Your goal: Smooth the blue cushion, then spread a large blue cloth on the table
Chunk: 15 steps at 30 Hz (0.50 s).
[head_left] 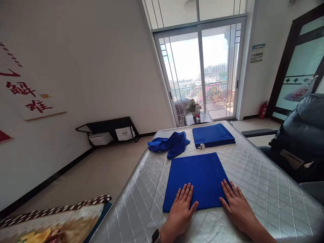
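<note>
A folded blue cloth (199,172) lies flat and square on the quilted silver cover in front of me. My left hand (182,207) rests palm down on its near left part, fingers stretched out. At the near right corner lies my right hand (235,202), also flat, its fingertips on the cloth's right edge. Beyond it sits a neat stack of folded blue cloths (214,135) with a small white tag at its near edge. A crumpled blue cloth (172,144) is heaped to the left of that stack.
The silver quilted mattress (268,195) carries all the cloths. A black office chair (303,131) stands at the right. Past the far edge, a small table (187,119) holds a plant and a bottle (197,112). A patterned blanket (76,216) is at lower left.
</note>
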Available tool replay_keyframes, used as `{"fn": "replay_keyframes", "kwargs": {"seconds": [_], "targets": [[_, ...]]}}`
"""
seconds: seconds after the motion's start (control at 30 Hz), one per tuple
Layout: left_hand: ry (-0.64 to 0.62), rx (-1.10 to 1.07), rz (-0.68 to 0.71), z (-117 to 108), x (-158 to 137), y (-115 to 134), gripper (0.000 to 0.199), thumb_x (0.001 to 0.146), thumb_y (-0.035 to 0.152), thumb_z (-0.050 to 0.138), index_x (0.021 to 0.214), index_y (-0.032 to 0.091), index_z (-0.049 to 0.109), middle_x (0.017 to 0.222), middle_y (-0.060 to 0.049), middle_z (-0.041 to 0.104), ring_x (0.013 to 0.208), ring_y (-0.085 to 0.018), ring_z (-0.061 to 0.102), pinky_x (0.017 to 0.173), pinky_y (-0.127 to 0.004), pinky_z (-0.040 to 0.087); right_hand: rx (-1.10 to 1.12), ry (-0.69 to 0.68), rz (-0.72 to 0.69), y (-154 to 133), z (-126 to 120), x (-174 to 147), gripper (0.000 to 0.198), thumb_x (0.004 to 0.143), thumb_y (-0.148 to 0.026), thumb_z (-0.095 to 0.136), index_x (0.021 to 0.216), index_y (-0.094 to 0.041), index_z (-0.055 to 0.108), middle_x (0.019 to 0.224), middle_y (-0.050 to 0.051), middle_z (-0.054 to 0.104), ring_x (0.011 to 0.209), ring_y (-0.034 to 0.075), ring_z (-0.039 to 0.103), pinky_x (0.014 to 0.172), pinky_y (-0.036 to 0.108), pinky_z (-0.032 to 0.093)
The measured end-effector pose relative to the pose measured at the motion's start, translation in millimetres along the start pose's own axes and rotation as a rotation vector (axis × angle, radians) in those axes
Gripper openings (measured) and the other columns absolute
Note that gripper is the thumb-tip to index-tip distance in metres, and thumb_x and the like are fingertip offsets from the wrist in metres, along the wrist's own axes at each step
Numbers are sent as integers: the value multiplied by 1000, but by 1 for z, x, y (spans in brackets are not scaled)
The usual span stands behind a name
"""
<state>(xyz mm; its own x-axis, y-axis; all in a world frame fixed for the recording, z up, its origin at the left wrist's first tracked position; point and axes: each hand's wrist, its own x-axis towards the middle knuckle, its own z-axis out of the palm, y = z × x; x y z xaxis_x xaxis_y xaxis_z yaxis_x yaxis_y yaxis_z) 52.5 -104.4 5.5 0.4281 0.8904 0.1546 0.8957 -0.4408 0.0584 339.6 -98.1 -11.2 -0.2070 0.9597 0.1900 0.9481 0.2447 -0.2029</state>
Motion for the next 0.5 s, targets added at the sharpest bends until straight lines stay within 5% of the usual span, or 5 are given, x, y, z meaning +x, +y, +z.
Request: {"fn": "replay_keyframes", "kwargs": {"seconds": [0.17, 0.5], "targets": [[-102, -7, -246, -1, -45, -42, 62, 102, 51, 22, 153, 21, 5, 160, -5, 15, 148, -23, 16, 118, -48, 25, -17, 13, -13, 2, 5, 0, 67, 96, -61, 25, 151, -22, 29, 159, 1, 22, 147, 25, 12, 119, 50, 20], [-29, -33, -292, 0, -54, -38, 64, 101, 51, 24, 153, 16, 10, 160, -7, 14, 147, -24, 16, 118, -49, 25, -7, -1, -3, -2, -3, -1, 68, 96, -63, 25, 152, -24, 27, 159, 0, 23, 147, 24, 13, 119, 49, 19]]}}
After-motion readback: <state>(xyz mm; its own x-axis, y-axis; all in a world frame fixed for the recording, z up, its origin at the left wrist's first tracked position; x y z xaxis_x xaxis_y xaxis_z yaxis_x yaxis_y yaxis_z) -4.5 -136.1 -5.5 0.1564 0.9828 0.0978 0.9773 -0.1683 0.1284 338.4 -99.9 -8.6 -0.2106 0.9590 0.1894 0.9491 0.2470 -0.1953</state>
